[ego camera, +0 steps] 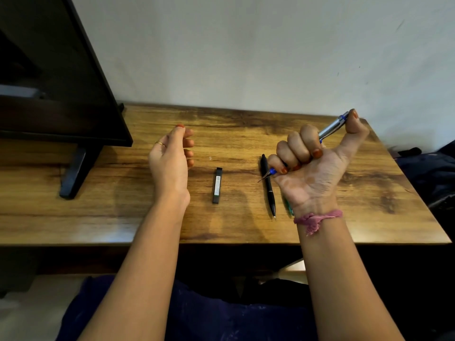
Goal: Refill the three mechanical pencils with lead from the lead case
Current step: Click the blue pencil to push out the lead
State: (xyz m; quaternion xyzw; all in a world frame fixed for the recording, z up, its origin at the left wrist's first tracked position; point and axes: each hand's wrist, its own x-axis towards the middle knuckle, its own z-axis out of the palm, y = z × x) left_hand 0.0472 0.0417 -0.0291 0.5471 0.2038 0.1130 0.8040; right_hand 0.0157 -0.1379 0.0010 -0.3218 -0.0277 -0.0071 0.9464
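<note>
Right hand [310, 158] fisted around the blue-and-silver pencil [332, 126], thumb laid on the push-button end, tip pointing down and left above the tabletop [357, 193]. Left hand [171, 153] raised and empty, fingers loosely curled, left of the lead case [217, 185] and clear of it. Lead case lying flat, lid seemingly on, not yet handled as far as can be told.

Taking the lead case as landmark: black pencil [268, 188] just to its right, lying roughly parallel, tip toward the near edge; green pencil [289, 207] farther right again, mostly hidden behind the right wrist, only a sliver showing; held pencil up and to the right, off the wood.

Likely handling: all three pencils light, rigid, smooth-barrelled, so somewhat slippery; best gripped mid-barrel or at the rubbery-looking grip zone, with the cap pinched separately to pull it off. Lead case small, light, hard plastic, probably best pinched by its long sides with the opening tilted gently. Leads inside surely thin and brittle: pinch softly, feed straight into the barrel, never sideways. Risk of leads spilling and rolling on the grainy wood if tipped too far.
</note>
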